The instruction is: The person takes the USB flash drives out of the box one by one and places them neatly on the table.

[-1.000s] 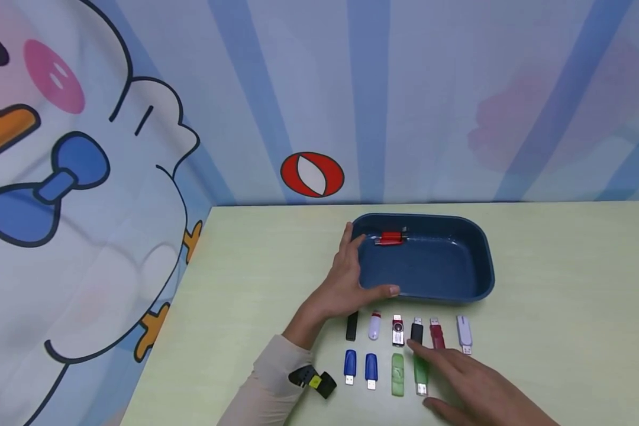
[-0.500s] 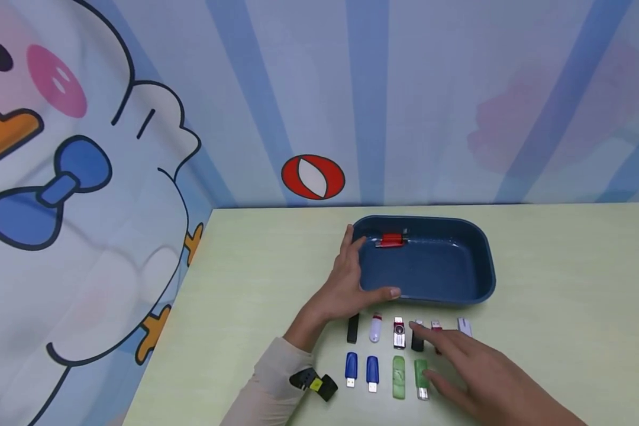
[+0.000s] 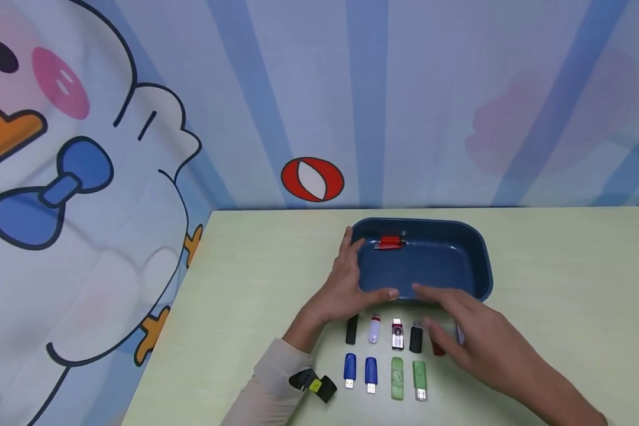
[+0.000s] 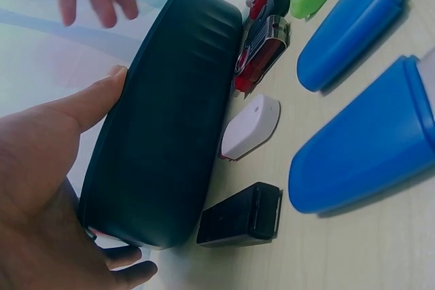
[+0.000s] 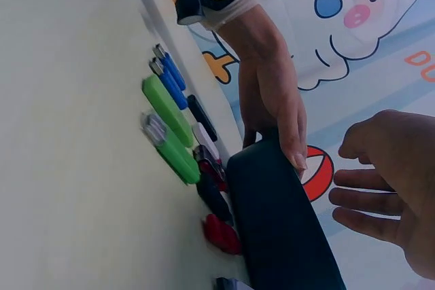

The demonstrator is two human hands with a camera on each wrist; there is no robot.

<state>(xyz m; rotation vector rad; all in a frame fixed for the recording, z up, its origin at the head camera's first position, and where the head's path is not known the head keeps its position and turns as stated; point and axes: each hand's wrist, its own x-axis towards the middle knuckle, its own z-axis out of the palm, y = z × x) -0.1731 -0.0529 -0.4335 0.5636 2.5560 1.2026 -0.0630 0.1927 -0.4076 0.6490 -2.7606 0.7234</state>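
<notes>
My left hand (image 3: 342, 290) grips the left end of a dark blue rectangular tray (image 3: 431, 266), thumb at its front rim and fingers at the side. Two red USB flash drives (image 3: 390, 241) lie at the tray's back left. My right hand (image 3: 476, 331) hovers at the front rim, fingers extended and holding nothing. Below it sit a black USB flash drive (image 3: 416, 339) and a dark red one (image 3: 438, 348), partly hidden. A pale USB flash drive (image 3: 460, 335) is mostly covered by that hand. In the right wrist view the right hand (image 5: 387, 188) is apart from the tray.
Nearer me lie two blue USB flash drives (image 3: 349, 370) and two green ones (image 3: 397, 378). Before the tray are a black stick (image 3: 351, 329), a white one (image 3: 374, 329) and a silver-and-red one (image 3: 397, 335). A cartoon-printed wall (image 3: 426, 118) stands behind the table.
My right hand has moved forward from beside the near green USB flash drive to above the tray's front rim. The left hand keeps its place on the tray, and the flash drives stay put.
</notes>
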